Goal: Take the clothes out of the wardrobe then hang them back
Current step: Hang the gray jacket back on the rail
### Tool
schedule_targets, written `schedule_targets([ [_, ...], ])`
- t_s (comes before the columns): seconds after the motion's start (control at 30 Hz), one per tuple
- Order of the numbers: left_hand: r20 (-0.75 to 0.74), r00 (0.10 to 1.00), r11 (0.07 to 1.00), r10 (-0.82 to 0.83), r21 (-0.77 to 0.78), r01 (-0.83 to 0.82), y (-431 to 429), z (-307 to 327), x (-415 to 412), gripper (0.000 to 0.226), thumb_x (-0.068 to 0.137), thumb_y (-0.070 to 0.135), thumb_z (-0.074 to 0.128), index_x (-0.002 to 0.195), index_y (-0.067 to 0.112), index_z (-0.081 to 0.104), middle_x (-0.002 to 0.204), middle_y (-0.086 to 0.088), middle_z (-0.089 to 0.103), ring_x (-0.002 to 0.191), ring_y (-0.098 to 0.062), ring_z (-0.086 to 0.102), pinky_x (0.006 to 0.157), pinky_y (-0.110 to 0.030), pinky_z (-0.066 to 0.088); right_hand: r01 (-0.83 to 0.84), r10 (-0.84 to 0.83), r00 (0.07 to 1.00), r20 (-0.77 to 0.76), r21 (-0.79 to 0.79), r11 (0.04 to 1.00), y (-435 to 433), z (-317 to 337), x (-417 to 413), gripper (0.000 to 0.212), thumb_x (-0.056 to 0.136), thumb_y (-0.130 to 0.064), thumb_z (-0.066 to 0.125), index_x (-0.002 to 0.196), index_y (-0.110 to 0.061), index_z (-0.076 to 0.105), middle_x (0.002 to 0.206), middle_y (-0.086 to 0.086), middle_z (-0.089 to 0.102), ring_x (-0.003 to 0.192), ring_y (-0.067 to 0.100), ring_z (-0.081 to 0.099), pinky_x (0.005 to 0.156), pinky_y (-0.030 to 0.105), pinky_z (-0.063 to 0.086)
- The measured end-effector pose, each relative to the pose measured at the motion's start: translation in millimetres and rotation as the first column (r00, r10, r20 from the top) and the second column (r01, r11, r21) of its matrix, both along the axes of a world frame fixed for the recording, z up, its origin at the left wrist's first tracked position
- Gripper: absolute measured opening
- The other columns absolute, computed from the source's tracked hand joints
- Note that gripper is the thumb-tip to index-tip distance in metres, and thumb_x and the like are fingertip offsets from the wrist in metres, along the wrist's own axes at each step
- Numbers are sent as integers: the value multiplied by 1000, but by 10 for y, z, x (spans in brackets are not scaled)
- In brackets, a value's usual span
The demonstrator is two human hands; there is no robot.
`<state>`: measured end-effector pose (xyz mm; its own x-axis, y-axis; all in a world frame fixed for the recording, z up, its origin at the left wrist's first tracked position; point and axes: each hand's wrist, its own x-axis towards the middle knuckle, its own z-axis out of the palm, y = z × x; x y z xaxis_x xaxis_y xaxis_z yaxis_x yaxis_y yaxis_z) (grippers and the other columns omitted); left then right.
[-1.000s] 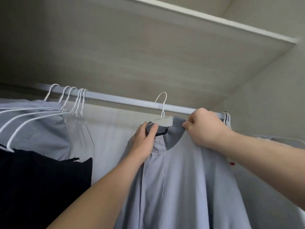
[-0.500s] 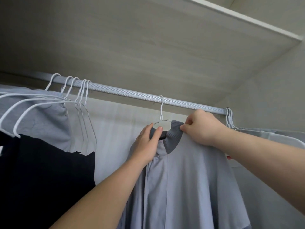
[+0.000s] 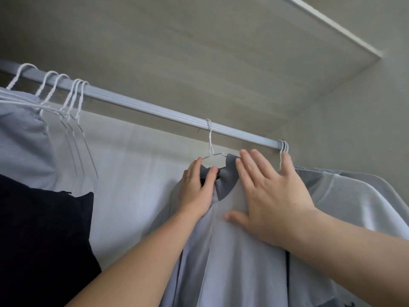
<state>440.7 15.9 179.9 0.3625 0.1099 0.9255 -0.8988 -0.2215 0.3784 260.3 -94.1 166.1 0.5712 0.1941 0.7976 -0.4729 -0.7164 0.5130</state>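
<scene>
So, L→R: black garment (image 3: 39, 240) at left, white hangers (image 3: 75, 103) bunched on rod (image 3: 143, 107). Grey shirt (image 3: 232, 262) hangs mid-rod on wire hanger (image 3: 210, 140). Left hand (image 3: 195, 189) pinches its ribbed collar, thumb + fingers clamped on fabric. Right hand (image 3: 270, 196) lies flat on shirt's shoulder, fingers straight, spread, gripping nothing. Pale clothes (image 3: 354, 196) at right.

1. Hands: two, left hand (image 3: 195, 191) and right hand (image 3: 272, 196).
2. Rail (image 3: 143, 107): one, above both hands.
3. Wire hangers: five hooks (image 3: 71, 97) left of the left hand, one middle hanger (image 3: 209, 138) between the hands, a tight bunch (image 3: 283, 145) by the right hand, uncountable.
4. Garments: one grey garment (image 3: 232, 262) under both hands; one black garment (image 3: 44, 240) and one pale blue garment (image 3: 20, 140) left of the left hand; pale garments (image 3: 354, 196) right of the right hand, number unclear.
</scene>
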Motion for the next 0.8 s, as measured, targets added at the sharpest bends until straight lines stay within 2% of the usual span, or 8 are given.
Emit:
schedule_targets([
  [0.17, 24, 997, 997, -76, -22, 77, -490, -11, 52, 87, 78, 80, 30, 151, 33, 38, 155, 13, 39, 144, -9, 33, 118, -39, 29, 134, -132, 991, -30, 56, 989, -286, -57, -13, 109, 80, -86, 5, 147, -8, -28, 156, 10, -36, 146, 26, -30, 111, 68, -7],
  [0.27, 11, 994, 994, -108, 0, 108, -800, -7, 84, 66, 94, 68, 41, 151, 35, 36, 156, 15, 36, 144, -7, 32, 116, -34, 28, 201, -199, 979, -41, 73, 977, -516, -60, -54, 109, 79, -87, 6, 142, -7, -32, 156, 10, -36, 146, 26, -30, 111, 68, -6],
  [0.37, -13, 984, 984, -176, 7, 176, -1147, -8, 95, 59, 97, 61, 44, 150, 37, 37, 155, 15, 38, 142, -8, 35, 111, -31, 29, 252, -249, 967, -45, 81, 964, -748, -55, -94, 107, 79, -87, 7, 136, -6, -34, 156, 10, -35, 146, 25, -29, 111, 68, -6],
  [0.5, -39, 960, 961, -276, -40, 275, -1598, -25, 103, 83, 76, 83, 33, 145, 38, 42, 151, 10, 44, 139, -12, 41, 115, -39, 33, 314, -312, 949, -38, 83, 946, -1010, -58, -134, 111, 79, -88, 10, 150, -9, -24, 158, 10, -31, 147, 26, -26, 111, 67, -8],
  [0.6, -33, 946, 946, -323, -48, 322, -1874, -44, 157, 88, 73, 91, 27, 143, 40, 43, 147, 7, 48, 138, -14, 42, 114, -43, 35, 338, -337, 941, -31, 58, 939, -1184, -55, -138, 112, 79, -87, 10, 153, -8, -20, 159, 13, -28, 148, 28, -25, 113, 62, -16],
  [0.67, -47, 943, 944, -330, -31, 329, -2019, -56, 177, 93, 73, 91, 24, 148, 39, 38, 153, 8, 42, 144, -15, 34, 117, -46, 30, 333, -332, 943, -31, 54, 941, -1285, -59, -131, 112, 80, -87, 12, 153, -7, -19, 158, 17, -28, 146, 30, -27, 115, 57, -18],
  [0.73, -59, 947, 948, -317, -27, 316, -2138, -62, 181, 97, 71, 87, 23, 153, 35, 32, 160, 9, 31, 150, -15, 23, 121, -47, 22, 324, -323, 946, -34, 51, 945, -1352, -70, -120, 112, 81, -86, 13, 152, -6, -20, 157, 19, -29, 146, 31, -29, 117, 53, -16],
  [0.8, -48, 950, 951, -309, -41, 307, -2225, -68, 204, 98, 71, 85, 22, 155, 34, 30, 161, 8, 26, 151, -14, 19, 122, -47, 20, 318, -317, 948, -35, 46, 947, -1386, -76, -97, 110, 83, -84, 14, 151, -5, -20, 157, 21, -29, 146, 33, -28, 119, 51, -14],
])
